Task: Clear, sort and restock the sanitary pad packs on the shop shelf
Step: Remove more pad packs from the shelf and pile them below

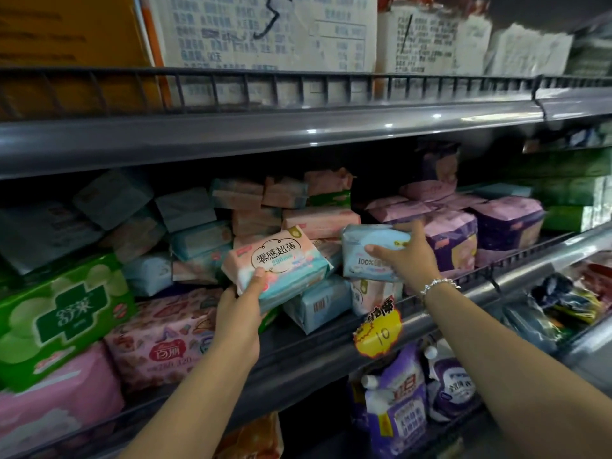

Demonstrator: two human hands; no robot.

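My left hand grips a pink-and-teal pad pack from below, thumb on its front, tilted in front of the middle shelf. To its right, my right hand, a bead bracelet on the wrist, grips a light-blue pad pack by its right end. Both packs are held just above the jumbled blue and pink packs piled on the shelf. A blue pack with a barcode lies below the held ones.
Green packs and pink printed packs fill the shelf's left. Purple packs sit at the right. A yellow price tag hangs on the shelf rail. Cartons stand on the upper shelf; detergent pouches are below.
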